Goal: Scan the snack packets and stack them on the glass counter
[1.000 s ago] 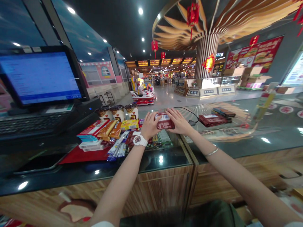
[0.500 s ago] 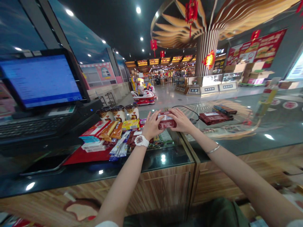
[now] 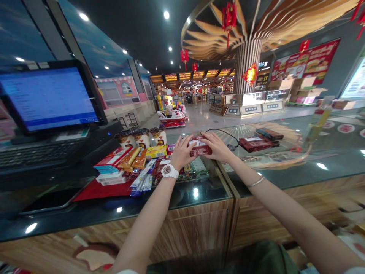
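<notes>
Brown and glossy, the brown packet [image 3: 200, 148] was between my two hands, over the counter where its two sections met. My left hand [image 3: 182, 153] had it by the left end and my right hand [image 3: 219, 147] by the right, thumbs on the near side; I couldn't tell whether its lower edge touched the glass. As I judged it, a grip like that called for even, light pressure: squeezing the ends harder could have creased the wrapper or cracked whatever was inside. Fingers near the corners seemed best, so that the printed panel facing me lay flat and mostly uncovered, and a level hold mattered more than a firm one.

The counter [image 3: 209, 194] was dark and shiny, spotted with reflected lights, above wood-grain fronts. Left of my hands, sachets [image 3: 142, 178], boxes [image 3: 111, 160] and bars [image 3: 132, 158] crowded a red sheet [image 3: 101, 191], with three cups [image 3: 142, 137] behind and a lit monitor [image 3: 49, 99] farther left. To the right, past a black cable [image 3: 231, 133], lay more brown packs [image 3: 255, 144]. Beyond stood a toy ride [image 3: 172, 115] and a ribbed column [image 3: 247, 68], with red lanterns [image 3: 229, 17] hanging from the ceiling.
</notes>
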A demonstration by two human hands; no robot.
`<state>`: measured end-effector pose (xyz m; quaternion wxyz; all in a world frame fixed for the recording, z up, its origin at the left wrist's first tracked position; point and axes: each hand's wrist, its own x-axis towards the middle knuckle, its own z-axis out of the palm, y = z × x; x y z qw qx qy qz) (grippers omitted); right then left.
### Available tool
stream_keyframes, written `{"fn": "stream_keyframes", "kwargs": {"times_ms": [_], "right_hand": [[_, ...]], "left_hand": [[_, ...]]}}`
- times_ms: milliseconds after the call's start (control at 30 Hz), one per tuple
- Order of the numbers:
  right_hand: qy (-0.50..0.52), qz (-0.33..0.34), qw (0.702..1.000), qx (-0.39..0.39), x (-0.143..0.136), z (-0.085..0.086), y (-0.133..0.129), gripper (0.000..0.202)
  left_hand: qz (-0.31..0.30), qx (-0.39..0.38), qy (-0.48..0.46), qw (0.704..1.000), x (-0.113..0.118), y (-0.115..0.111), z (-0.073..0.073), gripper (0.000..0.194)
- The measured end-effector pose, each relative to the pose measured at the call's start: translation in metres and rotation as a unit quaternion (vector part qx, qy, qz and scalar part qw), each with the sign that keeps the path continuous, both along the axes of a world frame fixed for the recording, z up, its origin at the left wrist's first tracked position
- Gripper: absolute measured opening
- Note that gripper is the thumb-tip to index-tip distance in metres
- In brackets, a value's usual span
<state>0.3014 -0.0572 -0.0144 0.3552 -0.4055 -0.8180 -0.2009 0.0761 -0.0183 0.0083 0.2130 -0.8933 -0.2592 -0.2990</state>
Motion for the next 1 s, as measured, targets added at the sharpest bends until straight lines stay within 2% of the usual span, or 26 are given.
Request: {"fn": "stream_keyframes", "kwargs": {"times_ms": [133, 233, 367, 467, 667, 1000], "right_hand": [[0.108, -0.011, 0.994, 0.011, 0.011, 0.003, -0.001, 0.055], [0.193, -0.052, 0.980, -0.011, 0.035, -0.002, 0.005, 0.047], [0.159, -0.046, 0.980, -0.109, 0.074, -0.020, 0.014, 0.059], [0.113, -0.029, 0.978, -0.172, 0.090, -0.033, 0.014, 0.068], [0.052, -0.038, 0.969, -0.237, 0.080, -0.040, 0.004, 0.075], [0.025, -0.079, 0.977, -0.197, 0.070, -0.039, -0.002, 0.052]], "left_hand": [[0.002, 0.016, -0.013, 1.000, -0.003, 0.004, 0.000, 0.051], [0.004, 0.018, -0.030, 0.999, -0.004, 0.007, 0.001, 0.048], [0.009, 0.018, -0.045, 0.999, -0.003, 0.008, 0.003, 0.045], [0.012, 0.020, -0.048, 0.999, -0.002, 0.009, 0.004, 0.043], [0.016, 0.021, -0.060, 0.998, -0.004, 0.011, 0.000, 0.044], [0.022, 0.018, -0.066, 0.997, -0.005, 0.011, 0.000, 0.046]]}}
